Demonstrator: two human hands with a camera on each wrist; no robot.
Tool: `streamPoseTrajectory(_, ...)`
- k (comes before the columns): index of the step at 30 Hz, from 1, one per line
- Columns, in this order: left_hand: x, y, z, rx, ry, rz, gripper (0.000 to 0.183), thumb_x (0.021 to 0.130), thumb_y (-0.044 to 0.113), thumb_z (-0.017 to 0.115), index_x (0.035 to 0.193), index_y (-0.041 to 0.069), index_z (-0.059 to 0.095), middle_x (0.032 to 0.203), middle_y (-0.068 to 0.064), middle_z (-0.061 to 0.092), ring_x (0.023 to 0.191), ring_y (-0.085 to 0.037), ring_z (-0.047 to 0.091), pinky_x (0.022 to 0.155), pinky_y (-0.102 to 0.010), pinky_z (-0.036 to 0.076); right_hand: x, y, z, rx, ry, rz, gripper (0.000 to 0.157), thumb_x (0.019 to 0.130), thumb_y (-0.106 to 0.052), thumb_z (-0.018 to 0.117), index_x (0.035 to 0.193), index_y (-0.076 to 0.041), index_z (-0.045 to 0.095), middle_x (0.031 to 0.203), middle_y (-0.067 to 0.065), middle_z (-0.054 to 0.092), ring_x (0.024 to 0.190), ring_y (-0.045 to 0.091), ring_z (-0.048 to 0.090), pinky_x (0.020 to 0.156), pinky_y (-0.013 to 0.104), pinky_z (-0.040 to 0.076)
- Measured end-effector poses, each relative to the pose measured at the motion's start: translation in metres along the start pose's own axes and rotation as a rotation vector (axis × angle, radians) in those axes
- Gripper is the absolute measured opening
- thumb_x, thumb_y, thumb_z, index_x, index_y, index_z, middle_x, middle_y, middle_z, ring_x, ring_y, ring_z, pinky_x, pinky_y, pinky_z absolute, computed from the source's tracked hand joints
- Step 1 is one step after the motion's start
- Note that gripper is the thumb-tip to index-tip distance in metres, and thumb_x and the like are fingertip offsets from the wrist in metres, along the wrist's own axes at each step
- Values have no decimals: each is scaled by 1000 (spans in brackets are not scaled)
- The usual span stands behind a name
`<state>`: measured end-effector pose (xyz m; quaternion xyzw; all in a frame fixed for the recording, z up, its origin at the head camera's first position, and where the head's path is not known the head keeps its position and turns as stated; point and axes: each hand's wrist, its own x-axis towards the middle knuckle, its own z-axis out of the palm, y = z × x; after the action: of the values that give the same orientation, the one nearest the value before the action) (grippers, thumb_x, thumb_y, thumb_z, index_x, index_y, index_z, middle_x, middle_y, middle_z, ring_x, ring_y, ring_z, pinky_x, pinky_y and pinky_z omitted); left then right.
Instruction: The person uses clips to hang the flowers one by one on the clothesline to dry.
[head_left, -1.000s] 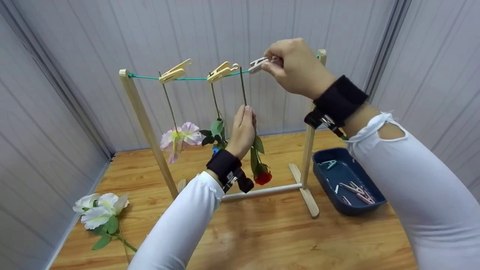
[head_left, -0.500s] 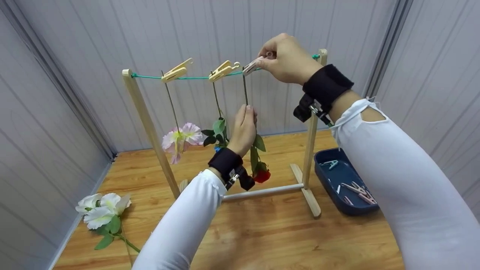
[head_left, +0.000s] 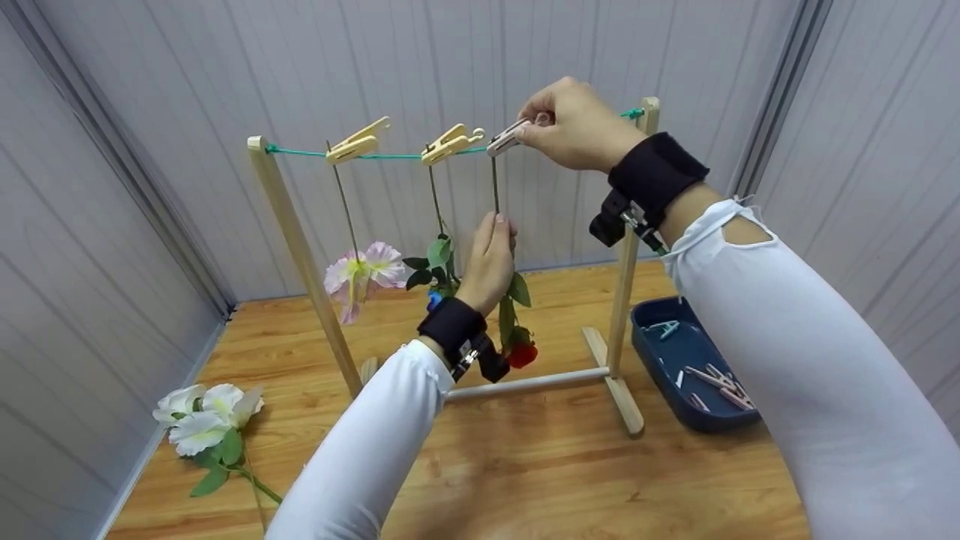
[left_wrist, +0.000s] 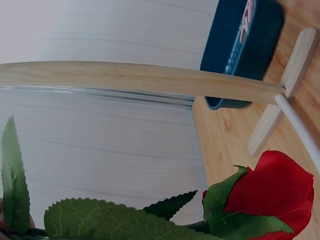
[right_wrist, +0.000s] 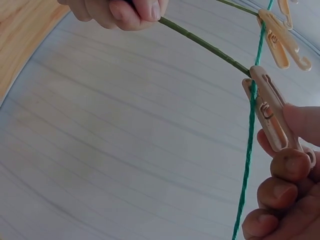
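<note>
My left hand [head_left: 489,259] pinches the green stem of a red rose [head_left: 522,354], which hangs head down below the cord. In the left wrist view the rose head [left_wrist: 272,195] and its leaves fill the lower edge. With thumb and fingers my right hand [head_left: 574,127] grips a pale pink clothespin [head_left: 506,140] by its handles. The clothespin's tip sits over the green cord [right_wrist: 247,160] and meets the end of the stem [right_wrist: 205,46] there. Two yellow clothespins [head_left: 351,146] on the cord hold a pink flower [head_left: 364,271] and a blue flower [head_left: 434,301].
A wooden stand [head_left: 300,255] carries the cord between two posts, joined low by a white bar [head_left: 532,382]. Right of it, a blue basin [head_left: 660,382] contains several clothespins, partly hidden by my sleeve. White flowers [head_left: 206,416] lie on the wooden table [head_left: 570,480] at left.
My right hand has moved left along the cord, bringing the pink clothespin from beside the rose stem onto its upper end. The left hand has stayed nearly in place.
</note>
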<state>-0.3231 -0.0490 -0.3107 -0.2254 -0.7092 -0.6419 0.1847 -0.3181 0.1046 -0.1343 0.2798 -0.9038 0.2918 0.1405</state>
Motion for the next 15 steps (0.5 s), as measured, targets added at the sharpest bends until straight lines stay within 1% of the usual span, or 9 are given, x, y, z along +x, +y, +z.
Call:
streamPoseTrajectory(3, 0, 1, -1, -2, -6, -16, 34, 120, 14, 23, 97, 7, 46, 81, -1, 38, 71, -16, 33, 72, -28, 30, 0, -1, 1, -8, -12, 16, 34, 112, -21, 59, 131, 2, 74, 95, 1, 60, 78, 13, 46, 69, 26, 37)
streamPoseTrajectory(5, -1, 1, -1, -4, -7, -24, 34, 120, 14, 23, 97, 8, 46, 82, -1, 38, 71, -16, 33, 71, -28, 30, 0, -3, 1, -4, -13, 31, 36, 111, -22, 58, 134, 2, 72, 100, 4, 63, 78, 13, 47, 68, 26, 37)
streamPoseTrajectory(6, -1, 2, -1, -6, -7, -29, 34, 120, 15, 23, 96, 10, 46, 82, -1, 39, 71, -16, 33, 71, -28, 31, -1, -4, 1, -3, -11, 38, 37, 111, -21, 57, 137, 2, 71, 104, 6, 65, 80, 13, 49, 69, 25, 39)
streamPoseTrajectory(8, -1, 2, -2, -13, -6, -27, 34, 120, 15, 23, 97, 10, 47, 83, -1, 39, 72, -16, 34, 71, -28, 31, -2, -5, 1, -4, -4, 47, 40, 111, -22, 58, 141, 2, 68, 113, 11, 68, 84, 13, 51, 72, 25, 41)
streamPoseTrajectory(10, -1, 3, -1, -22, -3, -17, 34, 120, 15, 23, 99, 8, 49, 83, -1, 41, 72, -15, 35, 71, -27, 31, -3, -5, 0, -10, 8, 50, 43, 110, -24, 60, 145, 1, 65, 121, 15, 69, 90, 15, 54, 75, 26, 43)
streamPoseTrajectory(12, -1, 4, 0, -35, -1, -5, 34, 120, 14, 24, 102, 6, 52, 83, 0, 43, 72, -14, 37, 71, -26, 32, -6, -5, -1, -21, 24, 49, 46, 110, -26, 61, 148, 0, 62, 125, 17, 68, 94, 16, 56, 78, 26, 45)
streamPoseTrajectory(13, -1, 5, 0, -41, -1, 0, 34, 120, 13, 25, 104, 5, 53, 83, 0, 44, 72, -14, 38, 71, -26, 33, -8, -5, -2, -30, 33, 48, 48, 110, -27, 62, 150, 0, 61, 123, 16, 68, 94, 17, 56, 78, 27, 45)
streamPoseTrajectory(15, -2, 6, 1, -57, -3, -3, 34, 120, 13, 25, 110, 1, 56, 84, 0, 48, 72, -14, 41, 71, -26, 37, -13, -6, -4, -45, 51, 48, 50, 110, -28, 62, 152, 0, 58, 112, 12, 65, 89, 17, 54, 75, 28, 43)
